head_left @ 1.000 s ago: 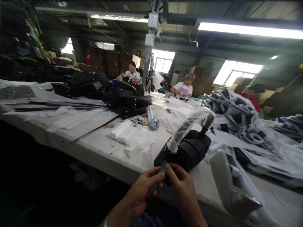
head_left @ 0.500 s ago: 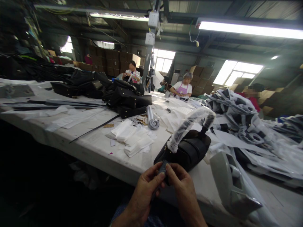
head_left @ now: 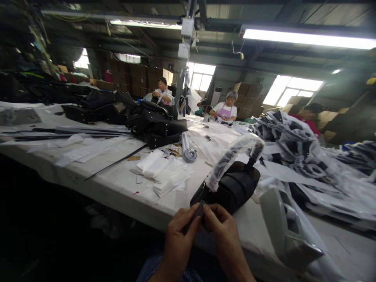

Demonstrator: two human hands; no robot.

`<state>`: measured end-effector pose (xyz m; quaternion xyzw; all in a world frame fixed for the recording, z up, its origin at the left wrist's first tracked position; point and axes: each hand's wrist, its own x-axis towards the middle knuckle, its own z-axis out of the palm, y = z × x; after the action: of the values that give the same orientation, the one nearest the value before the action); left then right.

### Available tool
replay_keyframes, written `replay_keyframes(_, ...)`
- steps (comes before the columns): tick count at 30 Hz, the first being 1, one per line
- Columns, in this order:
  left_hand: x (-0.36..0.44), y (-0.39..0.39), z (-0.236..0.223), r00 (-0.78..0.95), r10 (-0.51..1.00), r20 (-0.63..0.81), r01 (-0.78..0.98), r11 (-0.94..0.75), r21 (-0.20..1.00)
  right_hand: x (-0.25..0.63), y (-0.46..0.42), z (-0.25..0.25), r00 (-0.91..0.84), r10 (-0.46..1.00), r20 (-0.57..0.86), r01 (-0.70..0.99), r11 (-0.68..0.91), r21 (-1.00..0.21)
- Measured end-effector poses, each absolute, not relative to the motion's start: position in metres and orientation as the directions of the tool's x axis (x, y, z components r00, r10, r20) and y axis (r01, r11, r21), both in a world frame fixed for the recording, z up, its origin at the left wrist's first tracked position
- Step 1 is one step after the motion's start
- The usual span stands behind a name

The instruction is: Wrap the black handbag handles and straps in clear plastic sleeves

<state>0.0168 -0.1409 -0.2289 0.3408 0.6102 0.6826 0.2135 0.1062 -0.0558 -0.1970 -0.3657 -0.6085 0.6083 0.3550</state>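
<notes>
My left hand and my right hand are close together at the table's front edge, both closed in a pinch on a dark strap. Much of this narrow, flat piece is hidden by my fingers, and I cannot tell whether it joins the bag. Just beyond my fingertips a black handbag rests on the table. Its raised handle is wrapped in clear plastic film.
A grey tape dispenser stands right of the bag. White paper sheets and a clear plastic roll lie farther back. Black bags are heaped at left, wrapped pieces at right. Several people sit across the table.
My fingers have shifted slightly on the dark strap, and the left hand's fingers now cover more of it. The handbag stays in place; the view has moved a little.
</notes>
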Motion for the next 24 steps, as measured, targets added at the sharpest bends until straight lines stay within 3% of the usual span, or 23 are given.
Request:
replay_keyframes(10, 0.010, -0.141, -0.231, -0.646, 0.698, 0.310, 0.213, -0.225, 0.951, 0.106, -0.055, -0.201, -0.523, 0.850, 0.055, -0.040, 0.040, -0.998)
replay_keyframes(17, 0.010, -0.136, -0.233, -0.613, 0.788, -0.050, -0.255, -0.138, 0.957, 0.110, -0.055, -0.196, -0.494, 0.862, 0.118, 0.091, 0.187, -0.978)
replay_keyframes(24, 0.007, -0.139, -0.227, -0.554, 0.820, -0.142, -0.327, -0.058, 0.943, 0.116, -0.049, -0.195, -0.479, 0.872, 0.103, 0.118, 0.181, -0.977)
